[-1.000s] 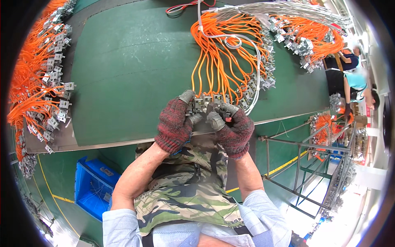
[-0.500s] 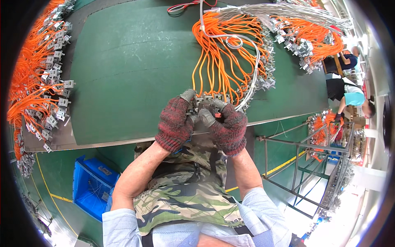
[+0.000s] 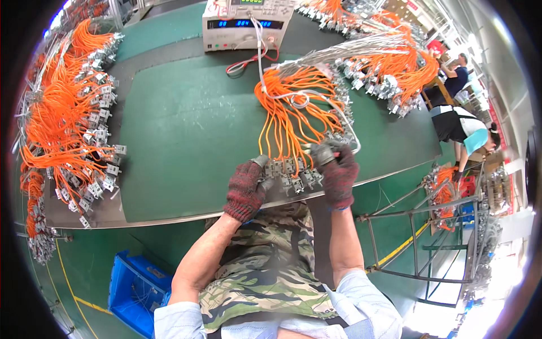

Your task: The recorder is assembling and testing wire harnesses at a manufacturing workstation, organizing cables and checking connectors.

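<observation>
green matting covers a long workbench that curves through the fisheye view, with a green floor below its near edge. both gloved hands work at that near edge, right in front of the person's camouflage apron.

the left hand, in a dark red knitted glove, is curled around the left end of a row of small grey metal connectors; its fingers are closed on them, thumb up near the top of the row. the right hand, in the same kind of glove, is closed over the right end of the row, fingers bent down and gripping. the connectors sit on the mat just inside the bench edge, between the two hands and touching both.

from those connectors a bundle of orange wires fans upward across the mat, with a loop of white cable lying over it. behind it, at the far side of the bench, stands a pale test instrument with a lit display, red and white leads trailing from its front.

a big heap of orange harnesses fills the bench's left end, and another heap lies at the upper right. a blue plastic crate sits on the floor at lower left. a metal frame rack stands to the right, and two other people are bent over work beyond it.
</observation>
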{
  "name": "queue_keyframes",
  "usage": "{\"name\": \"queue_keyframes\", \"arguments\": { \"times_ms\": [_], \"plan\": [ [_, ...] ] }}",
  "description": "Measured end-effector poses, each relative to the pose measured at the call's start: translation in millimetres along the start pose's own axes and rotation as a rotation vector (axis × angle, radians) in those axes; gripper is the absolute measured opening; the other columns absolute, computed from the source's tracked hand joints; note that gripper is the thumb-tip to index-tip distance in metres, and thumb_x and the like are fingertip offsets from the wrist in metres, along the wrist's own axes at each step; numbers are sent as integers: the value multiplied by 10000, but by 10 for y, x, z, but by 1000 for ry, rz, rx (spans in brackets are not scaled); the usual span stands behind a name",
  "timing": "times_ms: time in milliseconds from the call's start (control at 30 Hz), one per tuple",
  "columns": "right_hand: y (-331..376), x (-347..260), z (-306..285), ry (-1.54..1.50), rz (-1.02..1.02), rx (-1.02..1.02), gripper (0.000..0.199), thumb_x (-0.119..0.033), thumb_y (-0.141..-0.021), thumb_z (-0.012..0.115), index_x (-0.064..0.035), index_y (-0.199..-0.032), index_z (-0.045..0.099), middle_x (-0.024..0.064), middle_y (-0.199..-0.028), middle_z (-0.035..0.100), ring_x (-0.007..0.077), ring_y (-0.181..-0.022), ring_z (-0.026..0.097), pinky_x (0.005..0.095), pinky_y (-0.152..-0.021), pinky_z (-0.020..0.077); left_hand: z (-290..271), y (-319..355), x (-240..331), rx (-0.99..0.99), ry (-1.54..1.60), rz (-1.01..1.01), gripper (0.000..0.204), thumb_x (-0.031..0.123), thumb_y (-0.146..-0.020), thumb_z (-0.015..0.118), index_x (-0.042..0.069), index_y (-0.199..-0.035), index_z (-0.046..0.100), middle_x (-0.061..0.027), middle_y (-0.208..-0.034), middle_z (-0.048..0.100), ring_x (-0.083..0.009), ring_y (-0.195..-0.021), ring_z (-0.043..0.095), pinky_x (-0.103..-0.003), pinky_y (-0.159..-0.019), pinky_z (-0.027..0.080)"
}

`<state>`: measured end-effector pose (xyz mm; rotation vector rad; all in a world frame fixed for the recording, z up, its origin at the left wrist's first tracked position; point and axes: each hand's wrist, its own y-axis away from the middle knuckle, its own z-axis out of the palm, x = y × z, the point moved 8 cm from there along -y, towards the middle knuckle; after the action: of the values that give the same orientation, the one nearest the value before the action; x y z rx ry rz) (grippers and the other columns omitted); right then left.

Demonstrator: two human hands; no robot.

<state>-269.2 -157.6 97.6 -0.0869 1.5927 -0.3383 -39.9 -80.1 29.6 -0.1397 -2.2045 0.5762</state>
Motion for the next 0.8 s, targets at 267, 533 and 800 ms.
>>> {"name": "queue_keyframes", "arguments": {
  "times_ms": [267, 533, 800],
  "plan": [
    [-465, -794, 596, 387, -457, -91, 218, -92, -916, 705, -21, -1121, 732, 75, -923, 722, 190, -771, 686, 349, -698, 575, -4, 68, -40, 49, -113, 79, 495, 171, -886, 789, 57, -1345, 643, -167, -1275, 694, -397, -1191, 639, -510, -987, 538],
    [1546, -478, 2767, 609, -509, -1455, 291, -170, -762, 736, -167, -1050, 780, 138, -988, 717, 387, -936, 730, 492, -817, 596, 213, -2, -240, -102, 14, 51, 558, 193, -877, 801, 101, -1400, 629, -168, -1284, 684, -406, -1187, 637, -507, -1047, 490],
    [1022, -101, 2790, 759, -443, -1161, 454, -97, -872, 676, -183, -1314, 734, 185, -1386, 665, 389, -1205, 705, 461, -1015, 577, 524, 421, -969, -228, 540, -110, 652, 246, -1071, 581, 76, -1668, 379, -131, -1703, 400, -258, -1579, 343, -421, -1327, 173]
  ]
}}
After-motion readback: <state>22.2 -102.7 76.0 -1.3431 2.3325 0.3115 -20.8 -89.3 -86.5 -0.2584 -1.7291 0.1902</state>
